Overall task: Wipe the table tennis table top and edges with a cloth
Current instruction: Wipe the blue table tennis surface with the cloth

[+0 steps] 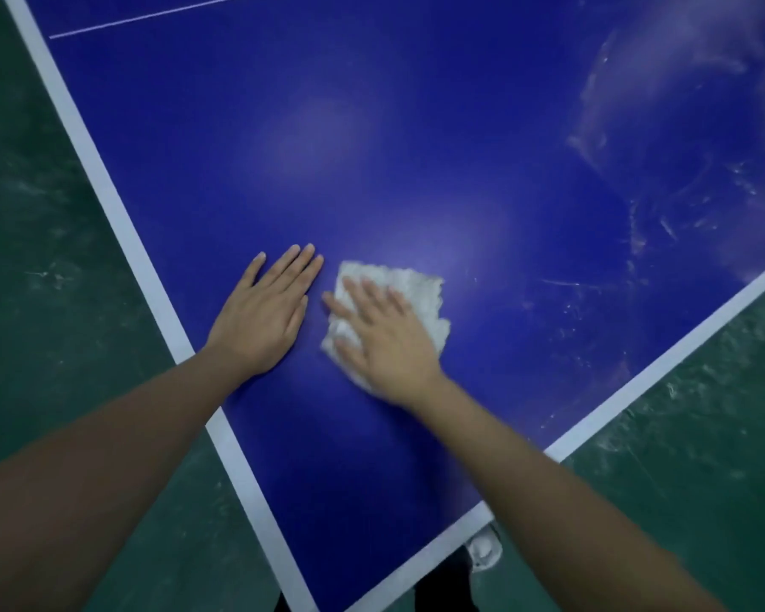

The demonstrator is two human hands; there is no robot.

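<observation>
Standing at the near corner of a blue table tennis table top (372,125), a person reaches both bare forearms in from the bottom of the view. The right hand (385,342) lies flat on a white, crumpled cloth (416,289). Its fingers are straight and slightly spread, pressing the fabric against the surface rather than clutching it. The cloth shows beyond the fingertips on the far side, to the right of the hand, and a little at the near left by the thumb. It sits on the playing surface towards the near corner, closer to the left edge than to the right.

Just beside it on the left, the left hand (266,315) rests palm-down on bare blue, fingers straight and close together, holding nothing. Its fingertips lie near the cloth's far-left corner but apart from it.

A broad white border stripe (107,192) runs along the left edge, and another follows the right edge. Pale dusty smears (637,223) and scratches mark the right part of the top, well apart from the cloth. A thin white line (151,13) crosses the far left of the surface. Dark green scuffed floor (32,258) lies on both sides, and a white shoe tip (486,552) shows just beyond the right edge stripe near the bottom.
</observation>
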